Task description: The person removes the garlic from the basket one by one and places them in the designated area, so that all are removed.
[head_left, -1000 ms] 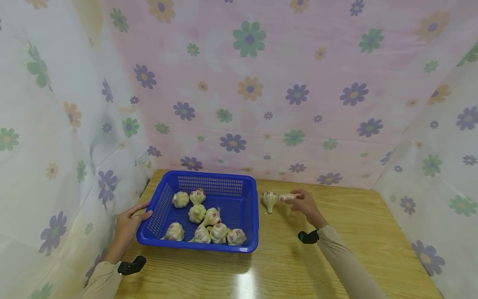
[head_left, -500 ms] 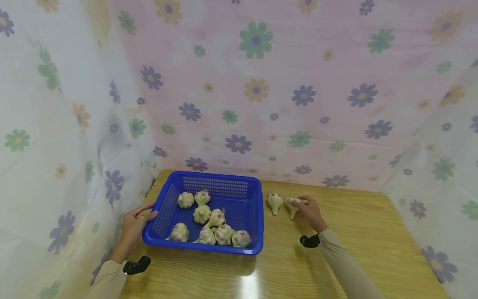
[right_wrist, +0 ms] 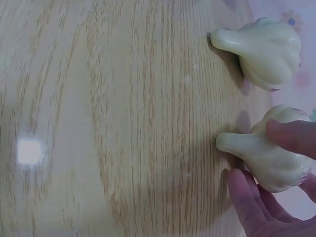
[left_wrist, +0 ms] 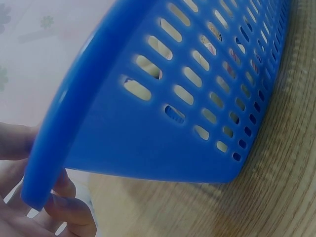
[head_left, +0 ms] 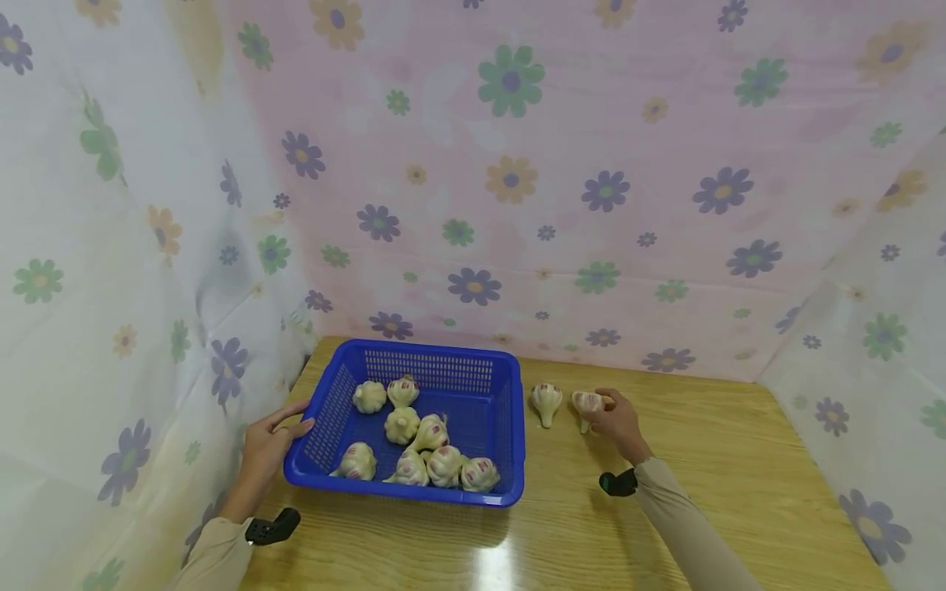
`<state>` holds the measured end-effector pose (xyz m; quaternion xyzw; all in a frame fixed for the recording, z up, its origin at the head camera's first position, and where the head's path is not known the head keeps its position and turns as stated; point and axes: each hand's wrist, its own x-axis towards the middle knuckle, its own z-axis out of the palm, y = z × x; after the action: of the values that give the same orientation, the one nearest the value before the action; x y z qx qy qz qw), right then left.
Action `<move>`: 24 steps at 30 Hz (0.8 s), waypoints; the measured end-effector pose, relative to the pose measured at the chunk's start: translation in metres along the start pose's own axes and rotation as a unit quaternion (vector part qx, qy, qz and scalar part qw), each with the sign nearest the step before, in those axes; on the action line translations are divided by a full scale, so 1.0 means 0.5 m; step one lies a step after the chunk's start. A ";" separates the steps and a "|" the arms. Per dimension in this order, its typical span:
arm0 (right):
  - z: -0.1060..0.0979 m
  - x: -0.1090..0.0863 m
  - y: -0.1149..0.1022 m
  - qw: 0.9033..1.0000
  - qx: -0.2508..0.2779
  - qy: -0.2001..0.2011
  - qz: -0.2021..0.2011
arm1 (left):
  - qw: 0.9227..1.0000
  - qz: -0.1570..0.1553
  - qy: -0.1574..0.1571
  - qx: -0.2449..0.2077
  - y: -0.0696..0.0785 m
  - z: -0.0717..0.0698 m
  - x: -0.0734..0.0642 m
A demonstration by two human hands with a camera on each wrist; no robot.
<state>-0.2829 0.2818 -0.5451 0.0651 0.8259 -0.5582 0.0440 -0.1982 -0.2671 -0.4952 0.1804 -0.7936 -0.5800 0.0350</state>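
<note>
My left hand holds the left rim of a blue plastic basket, its thumb on one side of the rim and fingers curled under it in the left wrist view. Several garlic bulbs lie inside, mostly toward the near and left sides. To the basket's right, my right hand holds a garlic bulb between thumb and fingers, low at the table, its stem pointing toward me. A second garlic bulb lies just left of it, apart from the hand, stem also toward me.
The wooden table carries everything. A flower-printed sheet hangs behind the far edge and along both sides, close to the basket's left. A black wrist device sits on each sleeve.
My right hand and its garlic bulb have shifted slightly right, away from the other loose bulb. The head view has turned a little left. My left hand stays on the basket rim.
</note>
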 end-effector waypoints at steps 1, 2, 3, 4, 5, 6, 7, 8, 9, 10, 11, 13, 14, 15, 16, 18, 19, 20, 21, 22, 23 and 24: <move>0.001 0.000 -0.002 1.000 -0.002 -0.002 0.002 | 1.000 -0.004 0.002 -0.001 0.003 -0.001 -0.001; 0.001 -0.001 -0.003 1.000 -0.003 -0.004 0.004 | 1.000 -0.008 0.002 -0.002 0.005 -0.002 0.000; 0.001 -0.001 -0.004 1.000 -0.006 -0.007 0.006 | 1.000 -0.010 0.002 -0.001 0.006 -0.003 0.000; 0.001 -0.002 -0.006 1.000 -0.008 -0.008 0.008 | 1.000 -0.010 0.001 -0.002 0.007 -0.003 0.000; -0.001 -0.002 -0.007 1.000 -0.011 -0.010 0.008 | 1.000 -0.009 0.000 -0.002 0.007 -0.004 0.000; -0.002 -0.003 -0.008 1.000 -0.016 -0.011 0.010 | 1.000 -0.009 0.000 -0.005 0.006 -0.003 0.001; -0.004 -0.004 -0.009 1.000 -0.019 -0.013 0.008 | 1.000 -0.007 0.000 -0.008 0.005 -0.003 0.001; -0.007 -0.005 -0.010 1.000 -0.023 -0.015 0.005 | 1.000 -0.005 0.001 -0.010 0.003 -0.001 0.003; -0.010 -0.005 -0.011 0.999 -0.028 -0.017 0.003 | 1.000 -0.001 0.001 -0.011 0.000 0.000 0.003; -0.012 -0.006 -0.012 0.999 -0.032 -0.017 0.001 | 1.000 0.005 -0.003 -0.013 -0.003 0.000 0.005; -0.016 -0.006 -0.012 0.999 -0.037 -0.019 -0.001 | 1.000 0.004 0.000 -0.016 -0.008 0.002 0.008; -0.021 -0.006 -0.011 0.999 -0.044 -0.021 -0.002 | 1.000 0.007 -0.001 -0.023 -0.023 0.003 0.017; -0.023 -0.005 -0.011 0.999 -0.046 -0.019 -0.002 | 1.000 0.007 0.000 -0.023 -0.031 0.003 0.022; -0.026 -0.004 -0.010 0.999 -0.050 -0.018 -0.001 | 1.000 0.011 -0.002 -0.022 -0.032 0.003 0.022; -0.027 -0.004 -0.009 0.999 -0.052 -0.017 -0.001 | 1.000 0.017 -0.004 -0.022 -0.033 0.003 0.022; -0.030 -0.003 -0.008 0.998 -0.053 -0.015 -0.003 | 0.999 0.022 0.000 -0.023 -0.029 0.003 0.017; -0.031 -0.002 -0.008 0.999 -0.051 -0.014 -0.005 | 1.000 0.021 0.007 -0.022 -0.020 0.005 0.010; -0.031 -0.003 -0.008 0.999 -0.050 -0.014 -0.007 | 1.000 0.022 0.008 -0.019 -0.016 0.005 0.007; -0.031 -0.003 -0.008 0.999 -0.047 -0.015 -0.010 | 1.000 0.023 0.008 -0.016 -0.009 0.005 0.002; -0.031 -0.004 -0.008 0.999 -0.044 -0.017 -0.013 | 1.000 0.018 0.010 -0.018 -0.006 0.004 0.001; -0.031 -0.005 -0.009 0.999 -0.041 -0.017 -0.015 | 1.000 0.010 0.012 -0.021 -0.004 0.005 -0.001; -0.031 -0.006 -0.009 0.999 -0.037 -0.019 -0.017 | 1.000 0.004 0.012 -0.022 -0.001 0.004 -0.002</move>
<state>-0.2808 0.2942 -0.5346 0.0387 0.8461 -0.5291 0.0521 -0.1979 -0.2652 -0.4963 0.1832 -0.7809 -0.5949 0.0511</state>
